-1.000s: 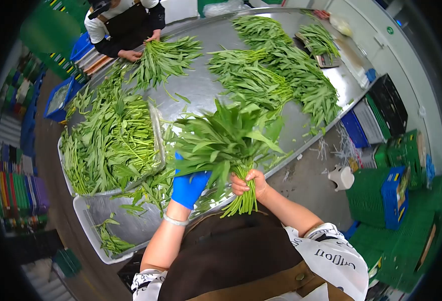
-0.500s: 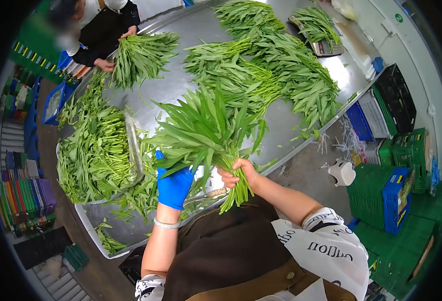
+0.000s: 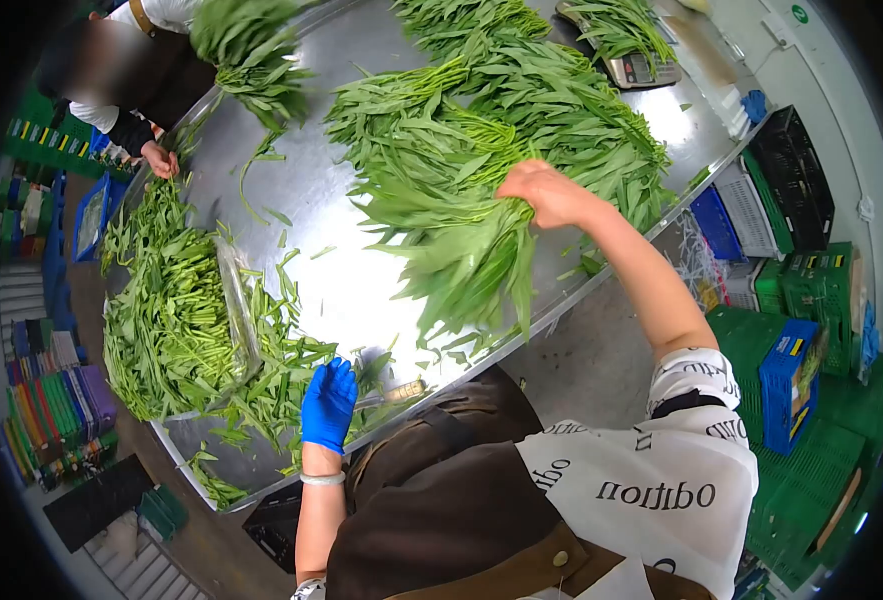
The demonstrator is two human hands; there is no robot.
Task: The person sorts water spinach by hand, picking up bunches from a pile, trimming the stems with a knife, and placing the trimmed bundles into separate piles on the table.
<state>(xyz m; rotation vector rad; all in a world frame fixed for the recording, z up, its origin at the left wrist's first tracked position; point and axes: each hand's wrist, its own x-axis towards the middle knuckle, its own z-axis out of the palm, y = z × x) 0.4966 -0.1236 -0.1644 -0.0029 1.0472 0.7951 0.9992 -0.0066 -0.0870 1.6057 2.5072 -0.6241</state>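
The right hand (image 3: 546,192) grips a leafy green bunch (image 3: 461,245) by its stems, leaves pointing left over the metal surface (image 3: 346,285), beside the piled bunches (image 3: 471,130). The left hand (image 3: 328,405) (blue-gloved) holds nothing, fingers loosely extended at the near edge, right of the heaped greens (image 3: 186,310).

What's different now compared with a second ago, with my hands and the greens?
Your right hand has moved forward, away from your body, carrying its bunch to the laid-out greens, leaves now toward you. Your gloved left hand has come away from that bunch and is empty. The co-worker's near hand has let go of their bunch. The scale still bears greens.
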